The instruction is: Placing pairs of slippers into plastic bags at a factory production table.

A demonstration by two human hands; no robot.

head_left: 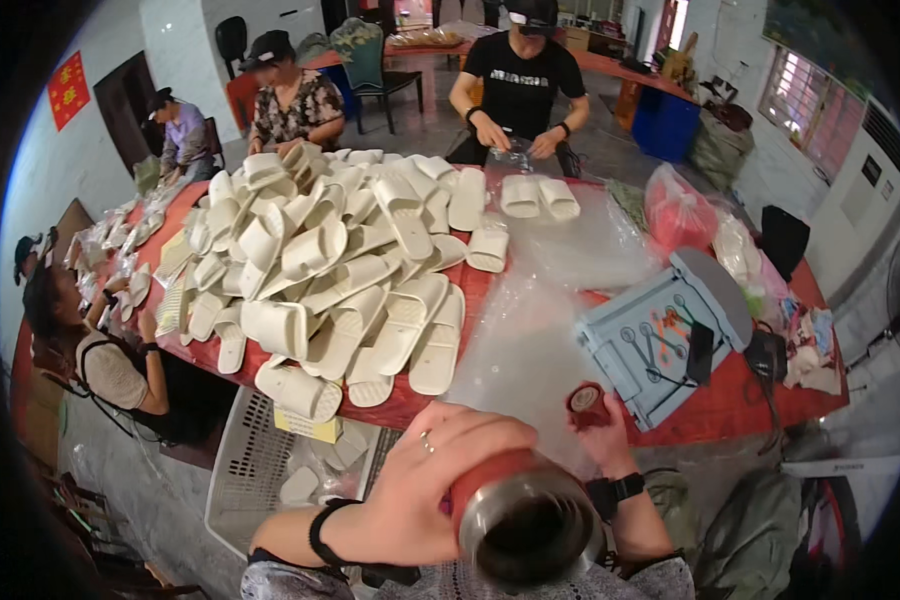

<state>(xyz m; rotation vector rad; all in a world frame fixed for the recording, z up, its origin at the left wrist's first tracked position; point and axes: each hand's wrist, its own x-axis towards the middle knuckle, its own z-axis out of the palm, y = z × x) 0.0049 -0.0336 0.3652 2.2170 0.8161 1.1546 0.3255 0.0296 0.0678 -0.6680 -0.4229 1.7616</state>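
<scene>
My left hand, a ring on one finger and a dark band at the wrist, is wrapped round a red vacuum flask. The flask is tilted close in front of me, its steel mouth uncapped; what is inside is too dark to make out. In my right hand, a little farther off and to the right, is a dark red flask lid. A black watch sits on that wrist. Beyond both hands lies a sheet of clear plastic on the red table.
A large heap of cream slippers covers the table's left half. Right of the plastic stands a grey-blue tray with tools and a phone. Below the near edge is a white slotted basket. Several people work around the table.
</scene>
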